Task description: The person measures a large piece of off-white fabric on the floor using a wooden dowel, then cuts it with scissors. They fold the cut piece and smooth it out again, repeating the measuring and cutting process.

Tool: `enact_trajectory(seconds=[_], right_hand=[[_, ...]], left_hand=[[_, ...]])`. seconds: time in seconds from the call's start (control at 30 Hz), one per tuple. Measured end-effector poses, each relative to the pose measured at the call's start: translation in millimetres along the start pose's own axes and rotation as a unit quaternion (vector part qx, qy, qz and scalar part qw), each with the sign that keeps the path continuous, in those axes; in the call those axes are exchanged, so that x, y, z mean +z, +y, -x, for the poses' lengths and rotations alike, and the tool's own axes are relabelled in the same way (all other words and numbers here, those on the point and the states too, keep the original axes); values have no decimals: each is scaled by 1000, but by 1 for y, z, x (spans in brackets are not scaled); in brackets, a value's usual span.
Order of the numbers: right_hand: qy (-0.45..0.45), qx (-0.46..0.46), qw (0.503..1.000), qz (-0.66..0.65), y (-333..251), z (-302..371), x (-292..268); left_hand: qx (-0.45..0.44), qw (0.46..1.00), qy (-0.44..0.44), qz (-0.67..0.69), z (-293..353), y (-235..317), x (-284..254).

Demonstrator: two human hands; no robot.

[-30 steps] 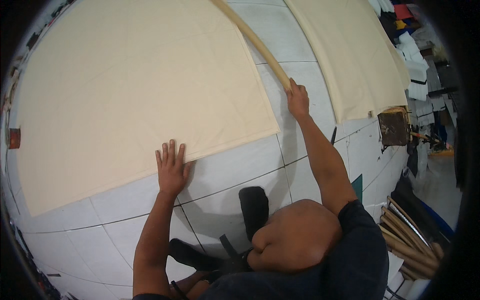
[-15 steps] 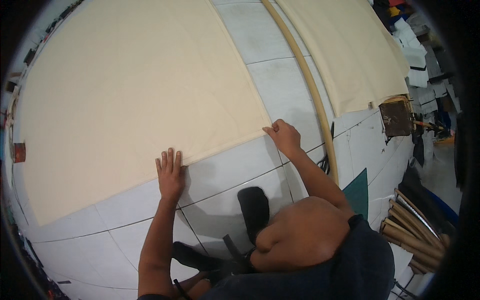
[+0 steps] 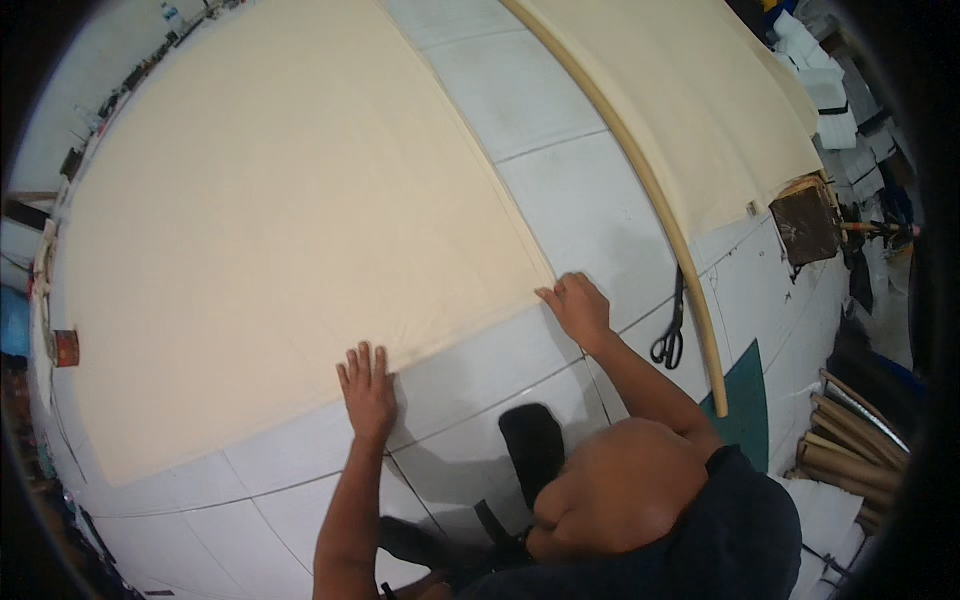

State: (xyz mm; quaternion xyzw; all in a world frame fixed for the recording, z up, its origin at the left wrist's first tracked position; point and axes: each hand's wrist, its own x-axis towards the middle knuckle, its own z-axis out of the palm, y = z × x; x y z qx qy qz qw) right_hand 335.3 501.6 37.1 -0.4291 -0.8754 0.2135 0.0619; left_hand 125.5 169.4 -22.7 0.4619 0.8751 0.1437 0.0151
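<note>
A large cream fabric sheet (image 3: 280, 220) lies spread flat over the tiled floor. Along its near edge my left hand (image 3: 368, 400) rests with fingers stretched out, the fingertips on the cloth. At the near right corner, the fingers of my right hand (image 3: 580, 308) are pinched together on the fabric. Fine creases run in the cloth close to the left hand.
A long tan tube (image 3: 640, 165) lies right of the sheet, beside a second cream cloth (image 3: 690, 110). Black scissors (image 3: 669, 345) lie near it, by a green sheet (image 3: 745, 400). A brown block (image 3: 806, 222), cardboard rolls (image 3: 850, 460) and a reddish tin (image 3: 65, 348) stand around the edges.
The whole view has shifted, so the cloth and both hands appear lower and further right. The scissors show more fully. Both hands keep their places on the fabric.
</note>
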Motion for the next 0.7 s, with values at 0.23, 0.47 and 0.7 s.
enact_trajectory(seconds=[0.23, 0.47, 0.7], right_hand=[[-98, 164, 973, -129, 14, -19, 12], [-75, 122, 965, -220, 27, -20, 25], [-98, 209, 871, -434, 30, -13, 27]], left_hand=[[-6, 1000, 2, 20, -5, 2, -2], [-6, 1000, 13, 10, -8, -1, -8], [8, 1000, 28, 9, 1, -6, 12]])
